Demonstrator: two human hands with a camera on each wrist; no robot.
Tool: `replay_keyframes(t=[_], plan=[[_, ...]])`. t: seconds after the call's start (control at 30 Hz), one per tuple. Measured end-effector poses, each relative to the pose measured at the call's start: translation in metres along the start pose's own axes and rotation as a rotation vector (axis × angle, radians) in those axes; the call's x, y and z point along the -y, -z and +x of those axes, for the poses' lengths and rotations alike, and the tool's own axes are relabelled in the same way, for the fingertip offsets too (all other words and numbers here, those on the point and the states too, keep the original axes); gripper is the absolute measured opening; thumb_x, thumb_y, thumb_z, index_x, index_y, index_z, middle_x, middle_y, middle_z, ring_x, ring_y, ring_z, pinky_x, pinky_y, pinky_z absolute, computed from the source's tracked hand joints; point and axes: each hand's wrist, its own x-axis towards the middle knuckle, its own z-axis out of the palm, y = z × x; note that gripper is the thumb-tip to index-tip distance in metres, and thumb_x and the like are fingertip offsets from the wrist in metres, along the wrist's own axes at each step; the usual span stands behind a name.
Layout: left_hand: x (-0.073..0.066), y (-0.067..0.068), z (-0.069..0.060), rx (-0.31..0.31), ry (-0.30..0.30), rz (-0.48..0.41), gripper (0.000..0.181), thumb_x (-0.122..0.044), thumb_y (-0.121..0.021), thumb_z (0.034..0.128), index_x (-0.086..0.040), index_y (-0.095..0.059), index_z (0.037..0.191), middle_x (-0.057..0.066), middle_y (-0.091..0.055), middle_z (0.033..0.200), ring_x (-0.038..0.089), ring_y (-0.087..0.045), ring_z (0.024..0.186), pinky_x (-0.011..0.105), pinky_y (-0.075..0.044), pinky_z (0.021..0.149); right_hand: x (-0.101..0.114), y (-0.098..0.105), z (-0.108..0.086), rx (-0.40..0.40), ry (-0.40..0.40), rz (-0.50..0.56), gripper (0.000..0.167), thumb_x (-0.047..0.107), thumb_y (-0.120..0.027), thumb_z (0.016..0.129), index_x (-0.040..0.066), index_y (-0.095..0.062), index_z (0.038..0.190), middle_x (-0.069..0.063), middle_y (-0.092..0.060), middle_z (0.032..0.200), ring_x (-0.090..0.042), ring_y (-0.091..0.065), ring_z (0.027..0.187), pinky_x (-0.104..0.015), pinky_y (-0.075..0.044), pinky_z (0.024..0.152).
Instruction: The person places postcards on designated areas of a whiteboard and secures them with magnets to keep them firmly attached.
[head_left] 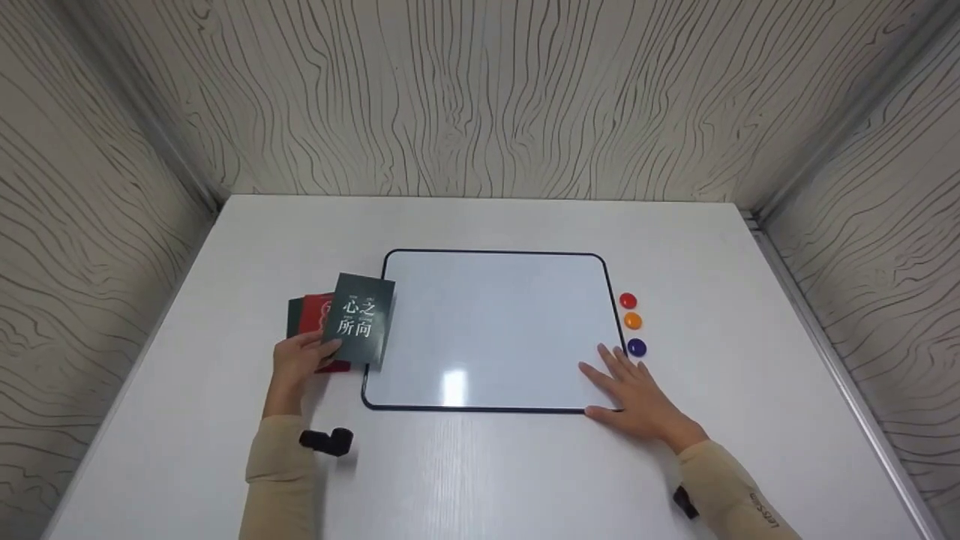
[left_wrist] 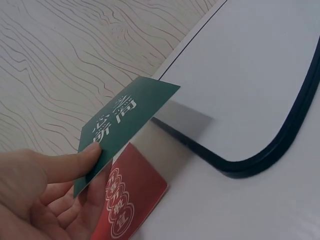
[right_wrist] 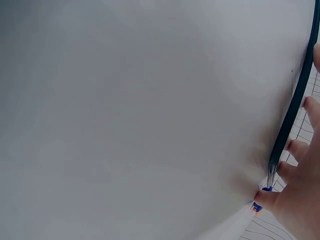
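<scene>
Between thumb and fingers, my left hand pinches a dark green card with white characters, raised over the left edge of the whiteboard. Beneath that hand lie a red card and another green card, partly covered. In the left wrist view the held green card is tilted above the red card. My right hand rests with spread fingers on the whiteboard's lower right corner. The right wrist view has the fingers of my right hand along the dark rim.
Right of the whiteboard, a red round piece, an orange one and a blue one sit in a column on the white table. Patterned walls stand behind and at both sides.
</scene>
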Motion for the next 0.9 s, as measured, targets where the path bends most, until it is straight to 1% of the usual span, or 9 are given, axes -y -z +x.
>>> replay_keyframes(t=[0.07, 0.17, 0.4, 0.53, 0.6, 0.67, 0.77, 0.83, 0.9], plan=[[-0.001, -0.005, -0.002, 0.011, -0.006, 0.002, 0.054, -0.015, -0.064, 0.0924, 0.003, -0.045, 0.140, 0.027, -0.050, 0.141, 0.034, -0.057, 0.126, 0.040, -0.046, 0.109, 0.000, 0.000, 0.000, -0.002, 0.000, -0.005, 0.069, 0.054, -0.056, 0.090, 0.025, -0.036, 0.149, -0.016, -0.019, 0.162, -0.045, -0.016, 0.149, -0.070, -0.012, 0.116], [-0.003, -0.012, -0.004, 0.018, -0.019, 0.015, 0.053, -0.014, -0.063, 0.0926, 0.002, -0.046, 0.140, 0.025, -0.051, 0.141, 0.035, -0.057, 0.127, 0.041, -0.047, 0.108, 0.000, 0.000, 0.000, -0.001, 0.001, -0.008, 0.069, 0.054, -0.056, 0.090, 0.025, -0.035, 0.149, -0.016, -0.019, 0.162, -0.045, -0.016, 0.149, -0.070, -0.012, 0.116], [-0.006, -0.022, -0.008, 0.005, -0.076, 0.013, 0.044, -0.010, -0.065, 0.0902, 0.005, -0.055, 0.130, 0.027, -0.057, 0.134, 0.034, -0.062, 0.120, 0.036, -0.055, 0.096, 0.000, -0.001, -0.001, -0.005, 0.004, 0.014, 0.069, 0.053, -0.057, 0.089, 0.025, -0.036, 0.149, -0.017, -0.019, 0.162, -0.046, -0.015, 0.148, -0.071, -0.011, 0.116], [-0.006, -0.024, -0.008, 0.006, -0.076, 0.039, 0.043, -0.013, -0.066, 0.0899, 0.003, -0.057, 0.129, 0.025, -0.059, 0.133, 0.031, -0.064, 0.117, 0.035, -0.056, 0.095, -0.002, -0.002, -0.002, -0.021, 0.017, 0.013, 0.069, 0.052, -0.058, 0.089, 0.025, -0.037, 0.148, -0.017, -0.021, 0.161, -0.046, -0.016, 0.148, -0.071, -0.013, 0.115], [-0.007, -0.026, -0.008, 0.003, -0.069, 0.058, 0.044, -0.015, -0.067, 0.0894, 0.001, -0.057, 0.129, 0.024, -0.061, 0.131, 0.028, -0.068, 0.108, 0.033, -0.057, 0.090, -0.002, -0.002, -0.002, -0.026, 0.026, 0.008, 0.068, 0.052, -0.058, 0.089, 0.024, -0.037, 0.148, -0.018, -0.021, 0.161, -0.047, -0.017, 0.147, -0.072, -0.014, 0.114], [-0.008, -0.029, -0.008, 0.000, -0.068, 0.068, 0.044, -0.015, -0.068, 0.0887, 0.001, -0.058, 0.128, 0.023, -0.064, 0.127, 0.021, -0.070, 0.093, 0.028, -0.058, 0.080, -0.003, -0.002, -0.001, -0.021, 0.026, 0.010, 0.068, 0.053, -0.057, 0.090, 0.024, -0.037, 0.148, -0.017, -0.021, 0.161, -0.046, -0.016, 0.148, -0.072, -0.013, 0.115], [-0.010, -0.033, -0.010, 0.006, -0.080, 0.072, 0.043, -0.015, -0.069, 0.0876, 0.001, -0.060, 0.126, 0.021, -0.068, 0.119, 0.011, -0.063, 0.075, 0.022, -0.051, 0.066, -0.003, -0.001, -0.001, -0.017, 0.024, 0.008, 0.069, 0.053, -0.057, 0.089, 0.024, -0.037, 0.148, -0.018, -0.022, 0.161, -0.046, -0.016, 0.148, -0.072, -0.014, 0.114], [-0.011, -0.036, -0.012, 0.017, -0.096, 0.067, 0.043, -0.014, -0.070, 0.0870, 0.002, -0.061, 0.126, 0.021, -0.069, 0.117, 0.009, -0.061, 0.073, 0.022, -0.049, 0.066, -0.003, -0.001, 0.000, -0.004, 0.014, 0.007, 0.069, 0.054, -0.057, 0.090, 0.024, -0.037, 0.148, -0.017, -0.020, 0.161, -0.046, -0.016, 0.148, -0.072, -0.013, 0.115], [-0.012, -0.039, -0.014, 0.031, -0.109, 0.057, 0.042, -0.012, -0.070, 0.0866, 0.003, -0.061, 0.125, 0.022, -0.068, 0.119, 0.010, -0.063, 0.078, 0.023, -0.053, 0.070, -0.002, -0.001, 0.000, 0.003, 0.008, 0.005, 0.069, 0.054, -0.056, 0.090, 0.024, -0.036, 0.148, -0.017, -0.020, 0.162, -0.046, -0.015, 0.148, -0.072, -0.013, 0.115]])
